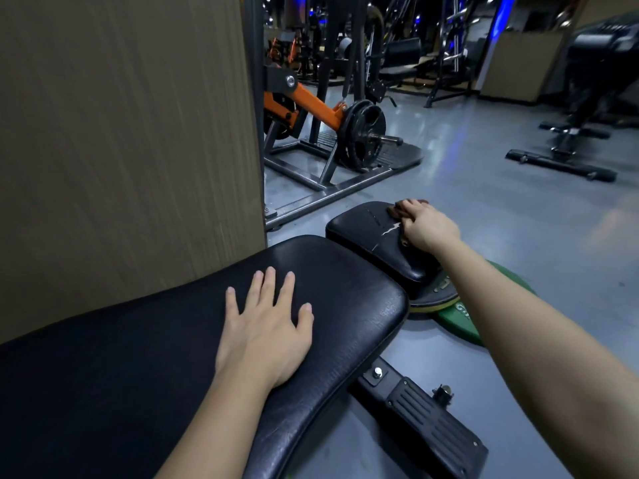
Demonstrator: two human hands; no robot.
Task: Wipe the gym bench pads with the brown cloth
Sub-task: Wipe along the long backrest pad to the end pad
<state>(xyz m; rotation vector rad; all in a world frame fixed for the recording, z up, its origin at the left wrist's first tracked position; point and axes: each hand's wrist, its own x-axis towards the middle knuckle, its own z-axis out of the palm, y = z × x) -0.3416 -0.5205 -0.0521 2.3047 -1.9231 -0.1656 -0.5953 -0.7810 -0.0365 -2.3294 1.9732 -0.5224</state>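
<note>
A long black back pad (173, 340) of the gym bench fills the lower left. My left hand (266, 326) rests flat on it with fingers spread. Beyond it lies the smaller black seat pad (366, 229), which has a white tear near its right side. My right hand (425, 224) grips the brown cloth (397, 210) and holds it down on the far right part of the seat pad. Most of the cloth is hidden under the hand.
A tan wall panel (121, 133) rises at the left. Green weight plates (456, 319) lie on the floor under my right forearm. A black foot plate (432, 423) of the bench frame sticks out below. An orange machine with black plates (363, 133) stands behind, more equipment beyond.
</note>
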